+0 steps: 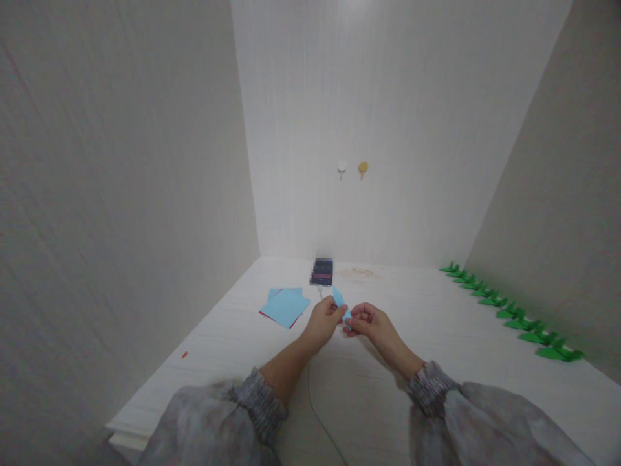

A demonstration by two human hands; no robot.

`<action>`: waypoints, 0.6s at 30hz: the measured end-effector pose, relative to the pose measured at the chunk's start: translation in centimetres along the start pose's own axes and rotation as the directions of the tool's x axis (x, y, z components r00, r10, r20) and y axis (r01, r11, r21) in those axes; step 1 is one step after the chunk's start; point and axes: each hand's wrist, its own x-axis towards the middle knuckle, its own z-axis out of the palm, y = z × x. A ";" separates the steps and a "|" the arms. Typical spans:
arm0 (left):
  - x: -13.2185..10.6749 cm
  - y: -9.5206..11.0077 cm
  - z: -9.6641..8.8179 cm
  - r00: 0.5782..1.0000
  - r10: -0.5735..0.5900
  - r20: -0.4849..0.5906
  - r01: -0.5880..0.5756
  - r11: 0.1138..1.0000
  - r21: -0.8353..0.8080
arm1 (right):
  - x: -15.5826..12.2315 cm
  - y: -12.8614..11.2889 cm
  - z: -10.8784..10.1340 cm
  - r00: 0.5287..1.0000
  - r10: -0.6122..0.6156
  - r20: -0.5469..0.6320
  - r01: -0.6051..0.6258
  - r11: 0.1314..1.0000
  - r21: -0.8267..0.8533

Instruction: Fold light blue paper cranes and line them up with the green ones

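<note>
- Here, the left hand [321,325] and right hand [376,325] both pinch a folded blue paper [338,297].
- Blue sheets [285,307] lie left on the worktop [402,291].
- Green shapes [510,313] line its right.

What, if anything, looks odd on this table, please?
A brownish patch marks the white tabletop right of the dark device, perhaps a stain or wear. A small red scrap lies alone near the left edge, and the blue sheets are stacked askew.

Loose, mottled grey sleeves [204,427] are worn, gathered into crinkled cuffs [262,402]; behind the cuffs, they are puffed wide.
</note>
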 end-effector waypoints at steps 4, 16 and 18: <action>-0.2 0.5 0.0 0.998 -0.054 0.042 0.057 0.995 -0.080 | 0.0 0.0 -0.2 1.000 -0.020 -0.001 0.020 1.000 -0.023; -0.1 0.1 -0.4 0.998 -0.012 0.066 0.016 0.998 -0.062 | -0.4 -0.3 -0.1 0.999 0.036 0.031 -0.038 0.997 0.069; -0.1 0.0 -0.4 0.999 -0.007 0.046 0.008 1.000 -0.008 | -0.5 -0.4 0.2 0.998 0.040 0.053 -0.045 0.995 0.086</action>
